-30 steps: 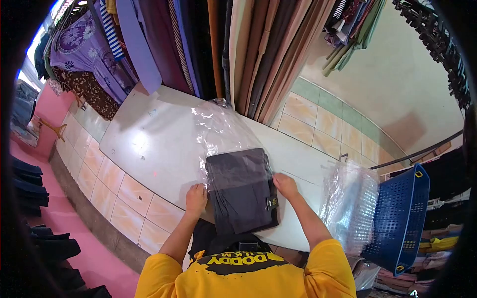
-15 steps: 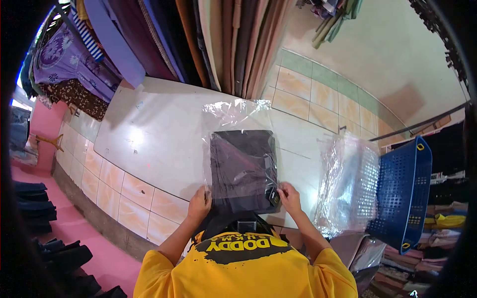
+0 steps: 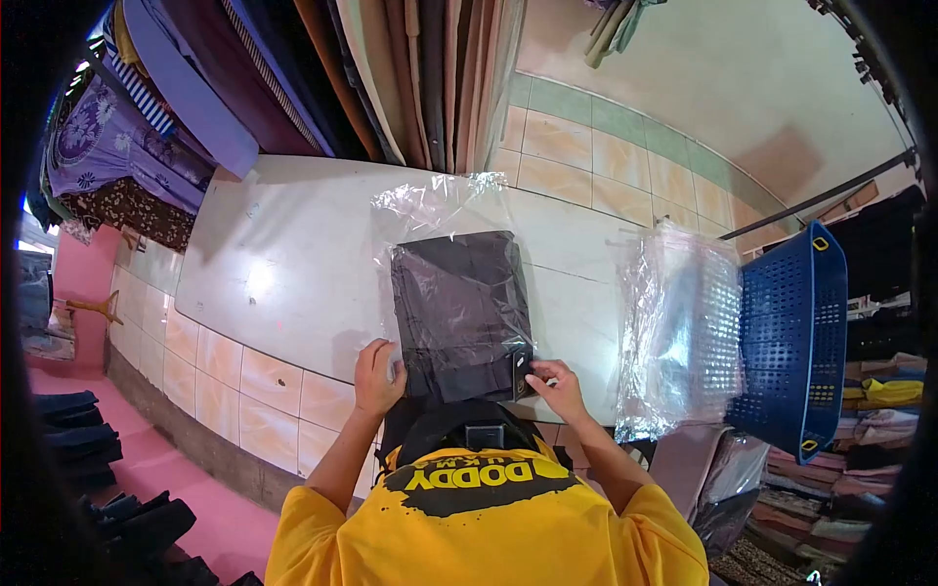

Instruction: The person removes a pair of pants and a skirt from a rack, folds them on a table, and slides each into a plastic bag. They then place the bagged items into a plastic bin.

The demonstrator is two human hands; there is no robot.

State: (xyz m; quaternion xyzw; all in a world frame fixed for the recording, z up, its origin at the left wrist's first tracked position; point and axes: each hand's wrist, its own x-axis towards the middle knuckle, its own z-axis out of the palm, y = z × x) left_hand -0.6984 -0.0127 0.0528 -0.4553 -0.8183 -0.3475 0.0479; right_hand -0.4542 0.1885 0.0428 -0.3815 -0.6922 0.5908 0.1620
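Observation:
A folded dark garment (image 3: 459,303) lies inside a clear plastic bag (image 3: 440,205) on the white table (image 3: 293,244). The bag's empty end extends past the garment at the far side. A small black tag (image 3: 521,376) shows at the garment's near right corner. My left hand (image 3: 379,376) is at the near left edge of the bag, its fingers bent; whether it pinches the plastic is too small to tell. My right hand (image 3: 555,384) is closed at the near right corner, its fingertips against the tag.
A stack of clear plastic bags (image 3: 679,332) lies at the table's right end, beside a blue perforated basket (image 3: 791,342). Hanging garments (image 3: 391,78) line the table's far side. Folded dark clothes (image 3: 78,425) are at the left, and piled clothes (image 3: 811,508) at the lower right.
The bag with the garment sits slightly farther left and up in the view. My right hand has moved in from the bag's side edge to the tag. The left hand's fingers have loosened.

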